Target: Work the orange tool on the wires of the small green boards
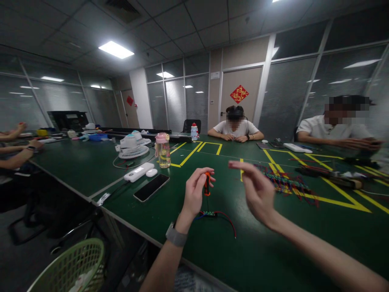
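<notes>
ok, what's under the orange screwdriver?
Below the screwdriver: a small circuit board on the table, red wire curving right. A blue wire runs left behind the left wrist, its end covered. Can't tell whether the tip touches.

Holds an orange-and-black screwdriver (207,185) in the bare left hand (195,190) above a green, red-and-blue-wired circuit board (209,213); has the bare right hand (259,195) to its right, a black rectangular smartphone (151,187) to its left.

a black phone (151,187) and a pink-lidded bottle (163,155) rest on the green counter (75,162) near a white fan (133,147); below is a green basket (68,260).
</notes>
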`<state>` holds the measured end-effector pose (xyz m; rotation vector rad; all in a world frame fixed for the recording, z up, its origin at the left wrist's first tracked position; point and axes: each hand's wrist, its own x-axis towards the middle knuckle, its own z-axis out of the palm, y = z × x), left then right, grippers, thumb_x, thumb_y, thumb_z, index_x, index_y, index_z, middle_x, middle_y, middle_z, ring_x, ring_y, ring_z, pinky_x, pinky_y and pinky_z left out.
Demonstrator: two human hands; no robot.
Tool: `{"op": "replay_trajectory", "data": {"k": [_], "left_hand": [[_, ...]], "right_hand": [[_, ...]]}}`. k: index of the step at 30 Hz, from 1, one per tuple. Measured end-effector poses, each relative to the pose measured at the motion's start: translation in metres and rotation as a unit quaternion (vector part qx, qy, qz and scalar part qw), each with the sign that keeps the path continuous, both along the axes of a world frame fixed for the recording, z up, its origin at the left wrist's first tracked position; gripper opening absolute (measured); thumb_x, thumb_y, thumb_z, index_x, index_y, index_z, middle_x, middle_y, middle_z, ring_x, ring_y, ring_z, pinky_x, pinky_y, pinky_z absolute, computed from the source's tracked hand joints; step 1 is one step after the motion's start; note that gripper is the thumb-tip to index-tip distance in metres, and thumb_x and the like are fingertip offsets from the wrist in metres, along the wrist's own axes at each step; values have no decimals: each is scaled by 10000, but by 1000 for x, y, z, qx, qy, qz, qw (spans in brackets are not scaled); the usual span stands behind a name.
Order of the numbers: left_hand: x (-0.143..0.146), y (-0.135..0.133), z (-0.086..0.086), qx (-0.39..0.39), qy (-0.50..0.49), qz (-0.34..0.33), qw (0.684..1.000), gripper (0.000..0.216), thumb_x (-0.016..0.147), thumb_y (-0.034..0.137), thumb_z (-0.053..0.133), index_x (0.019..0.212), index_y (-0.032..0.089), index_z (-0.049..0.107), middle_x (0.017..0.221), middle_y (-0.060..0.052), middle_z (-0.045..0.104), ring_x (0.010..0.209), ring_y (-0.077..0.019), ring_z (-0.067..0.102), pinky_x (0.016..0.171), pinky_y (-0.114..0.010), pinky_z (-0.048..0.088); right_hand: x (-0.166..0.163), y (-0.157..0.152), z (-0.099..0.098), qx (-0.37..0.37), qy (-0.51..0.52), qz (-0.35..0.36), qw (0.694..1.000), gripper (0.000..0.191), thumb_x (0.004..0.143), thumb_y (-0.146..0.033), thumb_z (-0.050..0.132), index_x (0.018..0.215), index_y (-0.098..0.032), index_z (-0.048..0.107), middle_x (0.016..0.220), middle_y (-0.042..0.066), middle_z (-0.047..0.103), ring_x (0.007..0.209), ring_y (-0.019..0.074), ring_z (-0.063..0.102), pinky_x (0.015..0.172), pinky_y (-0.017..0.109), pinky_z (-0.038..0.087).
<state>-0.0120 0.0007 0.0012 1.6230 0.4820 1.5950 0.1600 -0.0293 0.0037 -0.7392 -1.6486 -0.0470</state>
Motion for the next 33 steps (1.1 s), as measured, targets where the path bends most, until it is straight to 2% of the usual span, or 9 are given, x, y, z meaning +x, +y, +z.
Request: {"op": "replay_trajectory", "data": {"k": [4,7,9,13,20,23,26,30,33], "left_hand": [[0,-1,1,-10,-3,-7,1000,282,895,311,447,1017,152,644,1026,-95,630,820,-159,631,698,-267,527],[0,-1,2,-26,-15,-58,998,296,889,311,460,1071,150,628,1021,-102,635,832,-172,638,704,-288,540],[0,-1,1,-26,-18,-67,997,290,886,303,472,1077,149,626,996,-98,639,823,-169,638,709,-292,540],[1,-1,-1,-17,-12,-39,999,271,869,290,512,1081,155,613,975,-89,629,795,-152,628,696,-281,532],[-1,3,-4,43,41,126,990,165,796,282,621,911,181,682,958,-50,525,872,-140,548,767,-250,475],[-1,2,-3,9,19,49,999,288,893,312,455,1057,181,652,1077,-85,547,934,-167,569,792,-285,495],[-1,1,-2,-32,-6,-31,999,347,897,332,440,1161,164,588,1019,-94,599,837,-162,606,708,-287,524],[-3,2,-1,-11,22,39,999,237,807,309,602,991,173,663,946,-54,563,759,-115,570,654,-219,491],[-4,2,-1,9,28,62,998,222,829,313,567,959,182,690,1077,-75,524,914,-149,560,737,-231,491]], "right_hand": [[-11,7,-48,-170,-135,68,974,244,898,-221,428,1109,-190,545,1094,88,600,1033,204,554,903,379,455],[-22,6,-66,-254,-195,84,943,321,827,-253,553,1139,-184,531,1080,83,587,980,210,548,870,368,457],[-30,5,-66,-282,-220,84,930,324,768,-251,622,1079,-179,570,1014,73,590,913,206,548,821,351,460],[-39,8,-63,-317,-224,87,918,135,761,-176,591,887,-177,637,900,49,576,812,174,532,718,292,445],[-40,14,-71,-351,-161,72,919,163,703,-94,583,850,-145,633,776,28,566,689,144,506,626,261,414],[-39,16,-73,-357,-140,90,919,108,700,-102,587,792,-141,626,761,26,571,681,139,513,618,256,417],[-35,19,-73,-347,-139,111,921,83,695,-93,583,750,-143,619,775,26,582,680,131,511,614,247,415],[-29,24,-72,-337,-160,149,916,79,692,-89,595,736,-145,629,777,19,587,679,120,509,609,233,411],[-27,25,-72,-340,-170,143,914,98,705,-102,602,767,-149,661,782,22,589,685,122,516,619,236,416]]}}
